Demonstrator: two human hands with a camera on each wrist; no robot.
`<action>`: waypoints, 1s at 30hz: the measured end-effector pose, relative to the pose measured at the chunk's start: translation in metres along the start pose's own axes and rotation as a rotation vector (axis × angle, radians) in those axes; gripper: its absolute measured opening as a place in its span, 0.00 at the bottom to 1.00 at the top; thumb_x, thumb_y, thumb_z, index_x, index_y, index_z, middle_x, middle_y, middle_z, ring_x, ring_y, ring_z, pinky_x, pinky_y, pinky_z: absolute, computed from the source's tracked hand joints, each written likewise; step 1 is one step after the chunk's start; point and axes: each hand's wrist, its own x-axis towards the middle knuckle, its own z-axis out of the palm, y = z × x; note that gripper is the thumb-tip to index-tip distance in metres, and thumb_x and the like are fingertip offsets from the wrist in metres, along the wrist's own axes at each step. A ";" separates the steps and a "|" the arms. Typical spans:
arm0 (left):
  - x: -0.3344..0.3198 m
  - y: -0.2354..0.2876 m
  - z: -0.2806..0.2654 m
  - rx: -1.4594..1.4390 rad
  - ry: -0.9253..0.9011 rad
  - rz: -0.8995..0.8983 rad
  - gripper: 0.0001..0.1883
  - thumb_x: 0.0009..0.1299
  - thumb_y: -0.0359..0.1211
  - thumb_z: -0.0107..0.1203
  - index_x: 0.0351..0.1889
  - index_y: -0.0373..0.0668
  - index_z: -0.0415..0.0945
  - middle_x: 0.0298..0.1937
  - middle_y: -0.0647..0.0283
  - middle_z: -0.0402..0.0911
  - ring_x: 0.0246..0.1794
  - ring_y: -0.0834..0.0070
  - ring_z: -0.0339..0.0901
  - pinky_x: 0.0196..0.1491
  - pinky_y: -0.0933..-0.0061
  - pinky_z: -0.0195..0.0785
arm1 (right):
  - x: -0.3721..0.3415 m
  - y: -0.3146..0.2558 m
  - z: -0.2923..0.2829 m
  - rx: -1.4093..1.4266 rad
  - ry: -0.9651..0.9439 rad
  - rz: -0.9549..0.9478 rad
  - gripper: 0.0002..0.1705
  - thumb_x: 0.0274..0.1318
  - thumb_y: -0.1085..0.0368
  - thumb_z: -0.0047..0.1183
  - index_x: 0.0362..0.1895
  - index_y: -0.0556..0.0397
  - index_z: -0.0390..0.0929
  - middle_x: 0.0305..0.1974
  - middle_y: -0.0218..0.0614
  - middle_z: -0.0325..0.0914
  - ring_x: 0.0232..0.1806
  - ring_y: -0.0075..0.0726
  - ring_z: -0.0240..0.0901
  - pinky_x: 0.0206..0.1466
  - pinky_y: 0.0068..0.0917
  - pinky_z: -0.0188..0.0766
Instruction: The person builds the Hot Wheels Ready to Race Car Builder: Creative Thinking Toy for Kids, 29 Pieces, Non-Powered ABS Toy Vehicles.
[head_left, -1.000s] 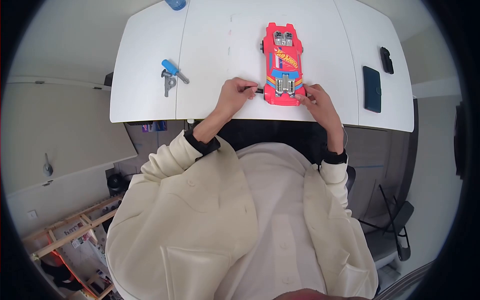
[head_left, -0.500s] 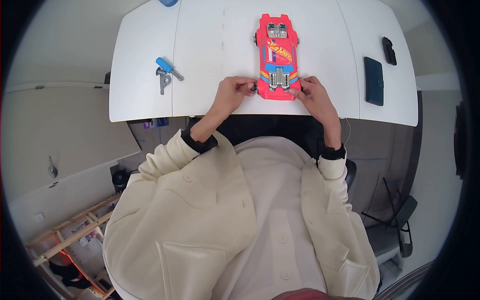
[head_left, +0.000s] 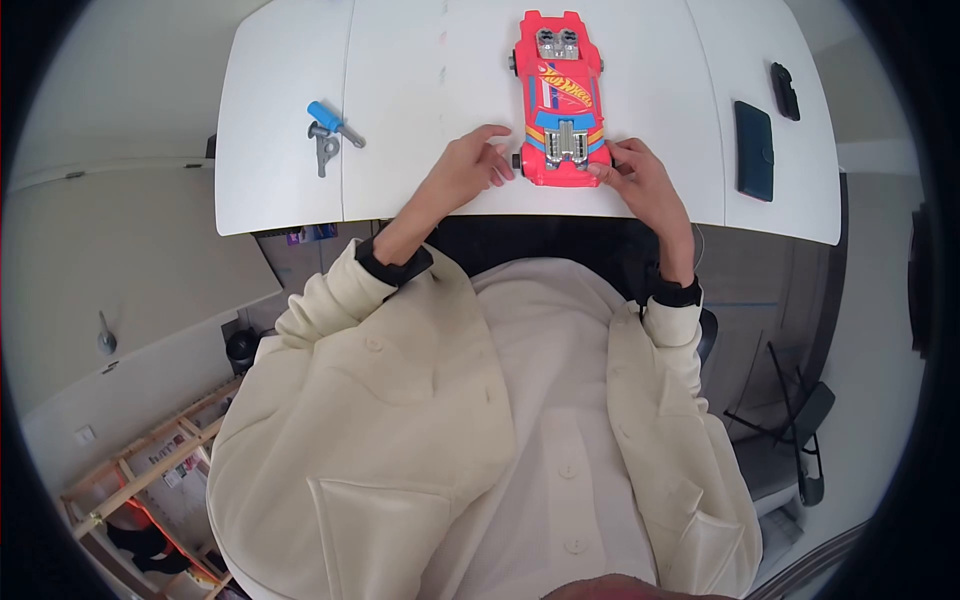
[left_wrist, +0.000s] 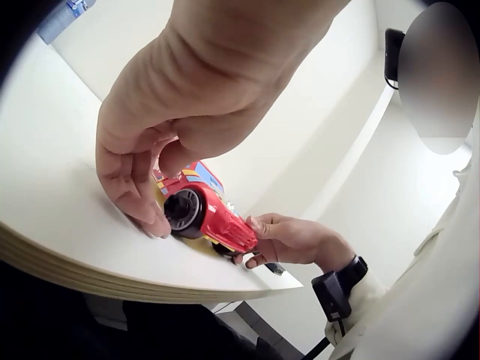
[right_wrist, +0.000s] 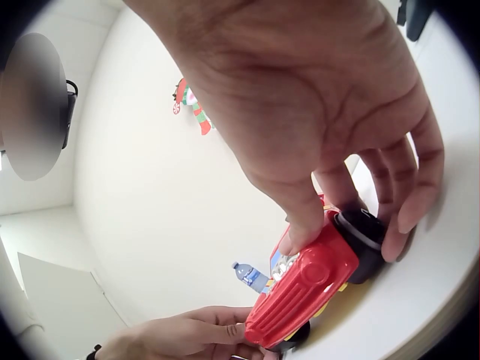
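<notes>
So your right hand [head_left: 642, 188] is gripping red toy car [head_left: 570, 95] at near right corner, thumb on top, fingers at near right wheel [right_wrist: 361, 234]; left hand [head_left: 466, 172] is hanging loose beside near left wheel [left_wrist: 184, 208], contact unclear. Car is sitting upright on white table [head_left: 400, 130]. Likely handling light, stiff, slickish: favour body flanks, avoid far chrome engine [head_left: 558, 43].

Toy car [head_left: 563, 100] on table [head_left: 420, 90].
It is gripped by the right hand [head_left: 640, 180]; the left hand [head_left: 470, 170] is held beside a wheel [head_left: 517, 163].
</notes>
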 end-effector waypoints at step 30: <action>0.004 0.005 0.016 -0.024 -0.061 -0.046 0.18 0.81 0.29 0.47 0.66 0.38 0.68 0.38 0.60 0.83 0.35 0.77 0.81 0.38 0.74 0.77 | -0.004 -0.005 -0.004 0.039 -0.033 0.020 0.27 0.64 0.54 0.62 0.63 0.53 0.78 0.45 0.41 0.73 0.46 0.36 0.73 0.49 0.30 0.73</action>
